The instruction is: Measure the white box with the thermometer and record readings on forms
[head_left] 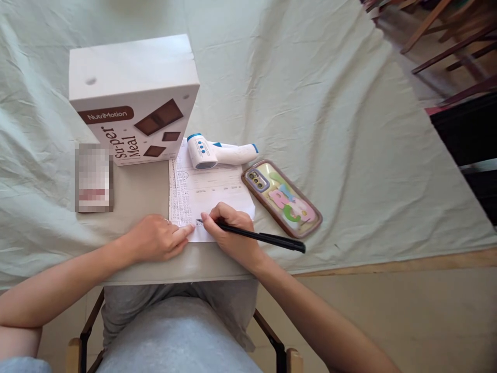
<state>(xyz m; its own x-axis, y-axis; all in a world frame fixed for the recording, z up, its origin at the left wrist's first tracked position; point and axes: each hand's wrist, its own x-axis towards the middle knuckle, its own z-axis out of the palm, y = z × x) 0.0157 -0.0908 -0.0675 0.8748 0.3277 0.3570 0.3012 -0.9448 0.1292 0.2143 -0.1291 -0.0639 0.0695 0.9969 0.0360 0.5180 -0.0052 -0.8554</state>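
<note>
A black pen [267, 238] is pinched in my right hand [236, 230], its tip down on the top sheet of a small stack of paper [217, 199]. The sheet has printed lines and handwriting along its left side. My left hand [157, 238] rests at the lower left of the stack, index finger stretched onto the paper close to the pen tip. A ring shows on one finger. On the far part of the paper lies a white infrared thermometer [221, 152] with blue trim. A phone in a patterned case [285, 199], back side up, lies just right of the paper.
A tall white NutriMotion box [135, 67] stands behind and left of the paper. Left of my hand lies a blurred-out flat object [93, 178]. A pale, wrinkled cloth [349, 129] covers the table. Wooden chairs [438, 36] are at the far right.
</note>
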